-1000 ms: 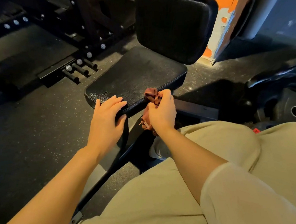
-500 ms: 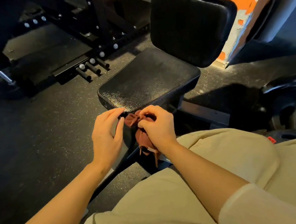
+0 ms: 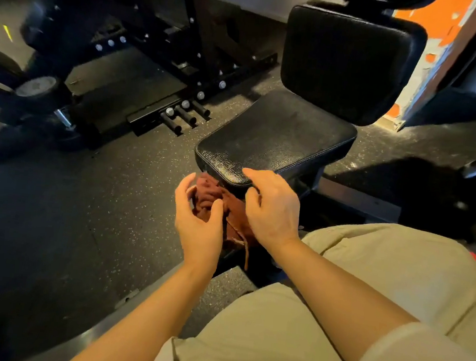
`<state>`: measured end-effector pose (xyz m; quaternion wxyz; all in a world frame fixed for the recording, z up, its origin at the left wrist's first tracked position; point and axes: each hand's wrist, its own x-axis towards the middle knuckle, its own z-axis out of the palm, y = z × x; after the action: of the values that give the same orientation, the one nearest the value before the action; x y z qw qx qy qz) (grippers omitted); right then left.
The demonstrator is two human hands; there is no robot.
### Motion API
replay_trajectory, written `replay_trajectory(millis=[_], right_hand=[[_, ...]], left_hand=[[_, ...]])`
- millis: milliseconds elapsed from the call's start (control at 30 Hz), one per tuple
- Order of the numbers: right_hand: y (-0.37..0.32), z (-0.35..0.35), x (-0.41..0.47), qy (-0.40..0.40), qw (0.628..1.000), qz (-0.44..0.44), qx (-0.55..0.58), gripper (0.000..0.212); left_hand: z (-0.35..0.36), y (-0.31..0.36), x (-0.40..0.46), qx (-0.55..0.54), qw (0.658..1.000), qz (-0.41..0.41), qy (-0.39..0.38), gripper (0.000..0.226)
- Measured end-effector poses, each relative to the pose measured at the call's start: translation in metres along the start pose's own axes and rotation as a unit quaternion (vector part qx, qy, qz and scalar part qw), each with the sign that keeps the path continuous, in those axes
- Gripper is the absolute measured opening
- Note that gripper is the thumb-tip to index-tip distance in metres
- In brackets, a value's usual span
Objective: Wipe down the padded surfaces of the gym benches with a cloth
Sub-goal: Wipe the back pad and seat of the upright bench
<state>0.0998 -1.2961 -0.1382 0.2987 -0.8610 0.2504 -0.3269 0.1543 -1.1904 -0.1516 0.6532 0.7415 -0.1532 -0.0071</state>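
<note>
Cloth [image 3: 214,204], dark red and bunched up, hangs just below the near edge of the black seat pad [image 3: 275,137]. We see it between our two hands, with a loose strand dangling down.

The seat pad has a rounded near edge with a stitched seam, and its shiny top is bare. A black back pad [image 3: 347,62] stands upright behind it, at the far edge. Dark speckled floor [image 3: 52,220] spreads out wide to the left of the seat. To the right there is a strip of floor too, with a dark shadow on it.

A black metal rack [image 3: 203,40] stands off to the far left, well apart from the seat. Short pegs with silver ends [image 3: 183,112] stick out low near the floor, between the rack and the seat. An orange and white wall [image 3: 419,32] shows behind the back pad. Our knees in tan trousers [image 3: 382,270] sit low on the right, close to the seat frame.

Our left hand [image 3: 198,220] is curled around the left side of the cloth, with the thumb and fingers bent onto it. Our right hand [image 3: 272,207] is on the right side of the cloth. Its pointing finger lies on the seat pad's near edge, and the other fingers curl down toward the cloth. We cannot tell if the right hand truly grips the cloth.
</note>
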Motion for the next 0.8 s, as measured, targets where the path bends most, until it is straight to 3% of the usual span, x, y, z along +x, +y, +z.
replay_trajectory(millis=[33, 100, 200, 267, 300, 433, 500, 567, 633, 700, 800], right_hand=[[0.006, -0.003, 0.004, 0.022, 0.999, 0.001, -0.024, 0.040], [0.019, -0.009, 0.012, -0.013, 0.997, 0.004, -0.073, 0.045], [0.029, -0.004, 0.016, -0.095, 0.988, -0.008, -0.124, 0.052], [0.029, 0.001, 0.015, -0.101, 0.986, -0.005, -0.130, 0.051], [0.028, 0.001, 0.015, -0.096, 0.987, -0.004, -0.130, 0.051], [0.032, -0.002, 0.017, -0.100, 0.987, -0.011, -0.128, 0.052], [0.034, 0.000, 0.018, -0.093, 0.988, -0.010, -0.122, 0.052], [0.036, 0.004, 0.018, -0.075, 0.989, -0.017, -0.124, 0.051], [0.038, 0.007, 0.018, -0.062, 0.989, -0.025, -0.129, 0.050], [0.039, 0.007, 0.019, -0.060, 0.989, -0.030, -0.133, 0.049], [0.040, 0.006, 0.018, -0.064, 0.989, -0.031, -0.132, 0.050]], left_hand=[[-0.002, -0.007, 0.005, 0.007, 0.999, -0.015, 0.030, 0.047], [-0.005, -0.017, 0.012, 0.043, 0.997, -0.013, 0.056, 0.035], [0.010, -0.019, 0.008, 0.075, 0.996, 0.048, 0.032, 0.021], [0.026, -0.021, 0.003, 0.080, 0.993, 0.082, 0.032, 0.013], [0.032, -0.026, 0.006, 0.069, 0.994, 0.069, 0.045, 0.012], [0.029, -0.045, 0.034, 0.041, 0.985, -0.108, 0.125, 0.012], [0.024, -0.034, 0.030, 0.054, 0.989, -0.047, 0.133, 0.011], [0.025, -0.020, 0.017, 0.060, 0.991, 0.069, 0.093, 0.015], [0.034, -0.022, 0.010, 0.085, 0.987, 0.124, 0.062, 0.012], [0.042, -0.040, 0.017, 0.105, 0.989, 0.068, 0.074, 0.013], [0.040, -0.064, 0.027, 0.076, 0.981, -0.131, 0.120, 0.020]])
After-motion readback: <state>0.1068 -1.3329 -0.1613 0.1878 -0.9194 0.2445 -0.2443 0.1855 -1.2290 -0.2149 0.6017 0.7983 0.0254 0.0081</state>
